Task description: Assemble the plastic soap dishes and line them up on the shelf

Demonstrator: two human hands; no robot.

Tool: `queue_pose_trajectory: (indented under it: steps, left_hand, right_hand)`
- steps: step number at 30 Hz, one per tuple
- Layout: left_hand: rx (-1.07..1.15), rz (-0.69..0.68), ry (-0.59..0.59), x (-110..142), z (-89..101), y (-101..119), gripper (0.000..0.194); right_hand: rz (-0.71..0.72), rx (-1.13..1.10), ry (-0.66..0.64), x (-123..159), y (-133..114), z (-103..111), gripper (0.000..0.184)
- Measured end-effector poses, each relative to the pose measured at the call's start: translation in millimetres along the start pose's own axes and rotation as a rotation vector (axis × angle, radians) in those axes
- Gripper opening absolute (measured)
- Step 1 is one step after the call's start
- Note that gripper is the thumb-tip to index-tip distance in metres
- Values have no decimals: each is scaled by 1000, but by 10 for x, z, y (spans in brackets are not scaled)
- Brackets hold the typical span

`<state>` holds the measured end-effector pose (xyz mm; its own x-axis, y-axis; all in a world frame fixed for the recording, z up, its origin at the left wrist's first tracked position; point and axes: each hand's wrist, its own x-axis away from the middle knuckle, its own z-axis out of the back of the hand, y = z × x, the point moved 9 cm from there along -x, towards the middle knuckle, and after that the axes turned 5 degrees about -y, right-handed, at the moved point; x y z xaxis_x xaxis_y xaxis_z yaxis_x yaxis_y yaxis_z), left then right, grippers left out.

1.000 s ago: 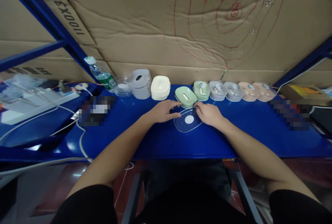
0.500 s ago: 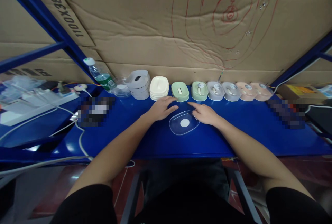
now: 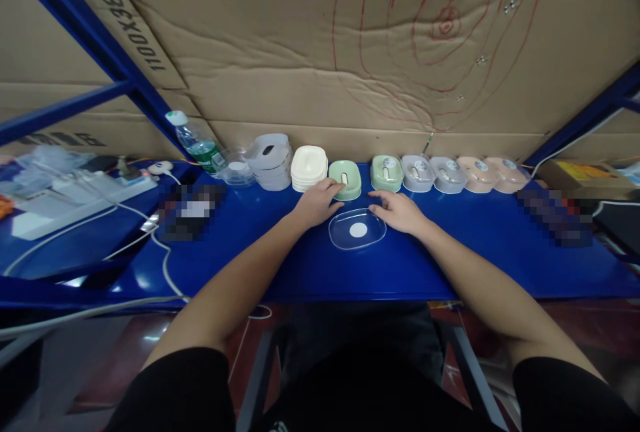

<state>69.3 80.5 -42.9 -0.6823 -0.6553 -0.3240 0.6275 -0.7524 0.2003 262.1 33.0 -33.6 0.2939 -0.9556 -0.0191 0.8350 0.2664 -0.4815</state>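
While our left hand (image 3: 317, 205), unclenched, has fingertips right at the green box (image 3: 353, 176) near the back edge of the table (image 3: 305, 272), we've our right hand (image 3: 404, 211) slack, grasping nothing, by the clear lid (image 3: 345, 237) between back and front edges.

The blue table (image 3: 300, 275) bears a clear lid (image 3: 357, 229), two green containers (image 3: 353, 177) and a cream stack (image 3: 309, 167).

The loose lid (image 3: 343, 237) is clear, glossy plastic with a matt label (image 3: 357, 230), the uncovered green box (image 3: 353, 171) smooth plastic, the bench (image 3: 300, 275) glossy and smooth, and the backing cardboard (image 3: 250, 39) matt and creased.
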Motion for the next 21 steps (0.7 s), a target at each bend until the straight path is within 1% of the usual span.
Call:
queue_pose_trajectory:
  steps: [4, 8, 12, 14, 18, 21]
  left_hand:
    - [-90, 77, 27, 29, 30, -75, 30]
    - [-37, 116, 69, 66, 58, -51, 24]
    - [59, 44, 220, 113, 216, 68, 25]
    - [96, -11, 277, 131, 296, 149, 26]
    - [149, -96, 290, 143, 374, 310, 28]
    - [149, -95, 279, 145, 392, 349, 25]
  right_hand:
    - [0, -12, 18, -17, 30, -8, 47]
    - [16, -37, 34, -16, 23, -2, 44]
    - [50, -146, 104, -6, 18, 54, 49]
    - [105, -239, 137, 3, -18, 78, 51]
    - [224, -468, 168, 40, -132, 91, 44]
    - [219, -552, 233, 79, -159, 109, 42]
